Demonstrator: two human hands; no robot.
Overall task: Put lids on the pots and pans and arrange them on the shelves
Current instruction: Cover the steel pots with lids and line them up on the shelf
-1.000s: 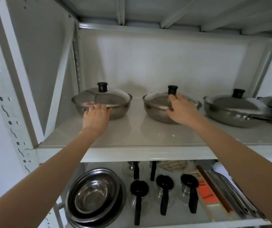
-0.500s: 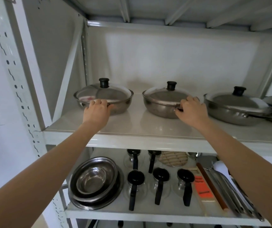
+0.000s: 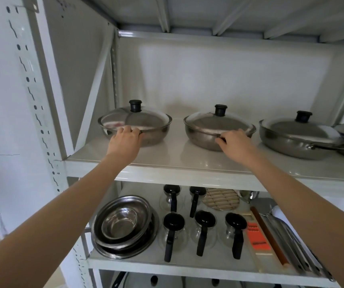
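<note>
Your left hand (image 3: 125,140) grips the front rim of the left pot (image 3: 134,129); your right hand (image 3: 234,142) grips the front rim of the middle pot (image 3: 219,132). Both pots sit lidded on the upper shelf (image 3: 177,161), a third pan (image 3: 298,140) well right.

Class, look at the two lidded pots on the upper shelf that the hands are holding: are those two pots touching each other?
Apart. The head view shows a strip of bare white shelf between the left pot and the middle pot.

No legible text, labels, brands or numbers; dark marks on orange slicer (image 3: 257,235), lower right of frame, too blurred to read
</note>
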